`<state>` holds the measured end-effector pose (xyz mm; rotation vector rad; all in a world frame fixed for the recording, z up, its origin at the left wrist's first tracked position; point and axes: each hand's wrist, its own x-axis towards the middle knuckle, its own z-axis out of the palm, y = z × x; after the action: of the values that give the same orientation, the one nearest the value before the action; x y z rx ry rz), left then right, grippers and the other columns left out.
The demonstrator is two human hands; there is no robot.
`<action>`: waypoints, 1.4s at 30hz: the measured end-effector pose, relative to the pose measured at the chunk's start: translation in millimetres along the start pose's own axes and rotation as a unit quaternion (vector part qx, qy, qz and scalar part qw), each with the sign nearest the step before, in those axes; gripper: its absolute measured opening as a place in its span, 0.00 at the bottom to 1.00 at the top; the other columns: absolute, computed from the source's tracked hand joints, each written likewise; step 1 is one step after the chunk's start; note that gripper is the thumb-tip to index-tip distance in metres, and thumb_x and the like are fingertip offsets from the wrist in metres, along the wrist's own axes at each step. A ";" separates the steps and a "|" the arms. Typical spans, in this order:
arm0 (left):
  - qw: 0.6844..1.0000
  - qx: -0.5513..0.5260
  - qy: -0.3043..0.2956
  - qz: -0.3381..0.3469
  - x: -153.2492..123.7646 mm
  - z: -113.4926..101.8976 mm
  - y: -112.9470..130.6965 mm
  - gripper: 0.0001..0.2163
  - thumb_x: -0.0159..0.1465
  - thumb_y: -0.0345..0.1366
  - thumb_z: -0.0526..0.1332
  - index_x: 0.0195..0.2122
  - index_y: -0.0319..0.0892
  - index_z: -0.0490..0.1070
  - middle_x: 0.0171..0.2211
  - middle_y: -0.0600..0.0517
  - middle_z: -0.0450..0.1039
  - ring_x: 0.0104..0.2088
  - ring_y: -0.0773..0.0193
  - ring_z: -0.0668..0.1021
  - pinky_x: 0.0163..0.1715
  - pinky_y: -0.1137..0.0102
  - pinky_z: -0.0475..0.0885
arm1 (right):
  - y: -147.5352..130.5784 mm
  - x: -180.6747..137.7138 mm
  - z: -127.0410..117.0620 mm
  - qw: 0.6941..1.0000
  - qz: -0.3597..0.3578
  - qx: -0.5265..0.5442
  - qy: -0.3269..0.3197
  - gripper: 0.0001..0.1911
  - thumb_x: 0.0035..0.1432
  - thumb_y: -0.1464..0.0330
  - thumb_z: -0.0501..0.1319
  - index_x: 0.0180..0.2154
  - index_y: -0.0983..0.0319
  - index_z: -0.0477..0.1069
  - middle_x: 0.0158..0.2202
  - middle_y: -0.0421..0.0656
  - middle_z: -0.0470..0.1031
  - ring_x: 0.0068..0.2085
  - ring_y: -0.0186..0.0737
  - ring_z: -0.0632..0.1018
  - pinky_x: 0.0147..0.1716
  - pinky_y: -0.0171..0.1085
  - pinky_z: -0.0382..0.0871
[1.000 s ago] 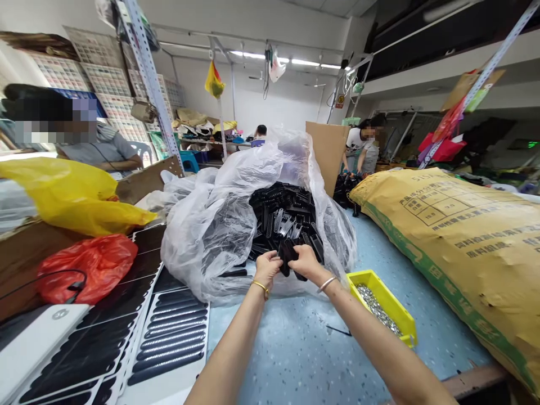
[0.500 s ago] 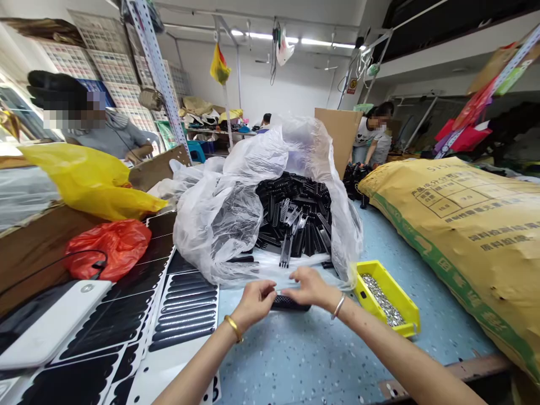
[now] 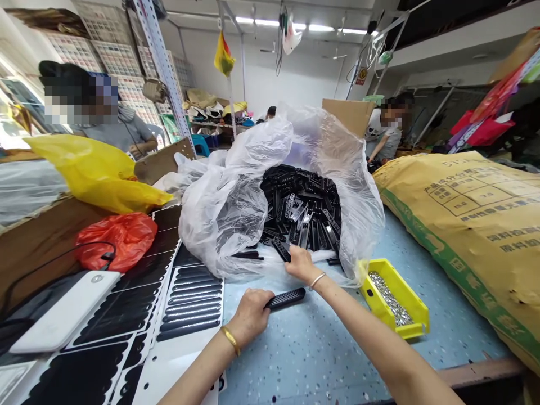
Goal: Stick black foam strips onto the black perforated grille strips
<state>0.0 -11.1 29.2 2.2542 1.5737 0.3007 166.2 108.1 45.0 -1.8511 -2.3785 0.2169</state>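
My left hand [image 3: 252,312] is closed around one end of a black plastic handle piece [image 3: 287,298] with a dotted, textured face. The piece points right, just above the blue speckled table [image 3: 270,354]. Farther forward, at the mouth of a clear plastic bag [image 3: 211,225], my right hand [image 3: 302,263] pinches a similar black handle piece [image 3: 280,248]; its fingertips are partly hidden. Behind that hand, the bag holds a heap of such black pieces [image 3: 310,211], some with pronged ends.
To the right stand a yellow bin [image 3: 415,320] of small metal parts [image 3: 390,298] and a large yellow sack [image 3: 476,208]. On the left lie sheets of black strips [image 3: 192,304], a white power bank [image 3: 67,312] and a red bag [image 3: 116,242]. Two people [image 3: 122,129] work beyond.
My hands, close together before, have separated. The right has reached forward to a black piece at the bag's mouth; the left keeps the other piece, now more visible. The view has shifted slightly.
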 end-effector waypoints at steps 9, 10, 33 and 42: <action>0.999 -0.033 -0.012 0.015 -4.9 -3.6 3.6 0.15 0.54 0.26 0.57 0.40 0.42 0.78 0.37 0.46 0.80 0.41 0.52 0.79 0.44 0.62 0.69 | 5.9 -48.2 -15.6 0.996 -0.083 -0.011 0.022 0.09 0.51 0.74 0.59 0.37 0.67 0.71 0.38 0.52 0.76 0.40 0.46 0.75 0.37 0.37 0.61; 0.998 -0.049 -0.018 0.028 -7.7 -4.2 3.7 0.15 0.54 0.25 0.57 0.39 0.43 0.79 0.36 0.47 0.80 0.41 0.53 0.79 0.43 0.63 0.69 | 6.3 -55.2 -17.3 0.995 -0.099 -0.012 0.030 0.08 0.51 0.74 0.59 0.36 0.67 0.71 0.37 0.52 0.76 0.40 0.46 0.75 0.37 0.37 0.61; 0.998 0.038 0.026 0.052 -0.6 -6.5 6.5 0.19 0.54 0.32 0.65 0.48 0.42 0.69 0.51 0.42 0.74 0.55 0.44 0.72 0.51 0.53 0.64 | 58.7 24.2 -37.2 0.996 0.090 0.015 -0.006 0.22 0.62 0.57 0.57 0.27 0.68 0.78 0.27 0.51 0.78 0.30 0.41 0.77 0.25 0.34 0.58; 0.998 0.037 0.034 -0.025 3.4 -9.1 -5.1 0.04 0.56 0.32 0.60 0.34 0.40 0.69 0.35 0.45 0.76 0.40 0.51 0.77 0.42 0.60 0.67 | 44.9 33.4 -30.1 0.994 0.096 -0.012 0.046 0.12 0.54 0.63 0.62 0.35 0.65 0.77 0.35 0.50 0.80 0.37 0.45 0.79 0.30 0.34 0.63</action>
<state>-6.6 -4.7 35.2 2.2766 1.6997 0.3126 206.3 152.6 66.5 -2.0555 -2.1527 0.1190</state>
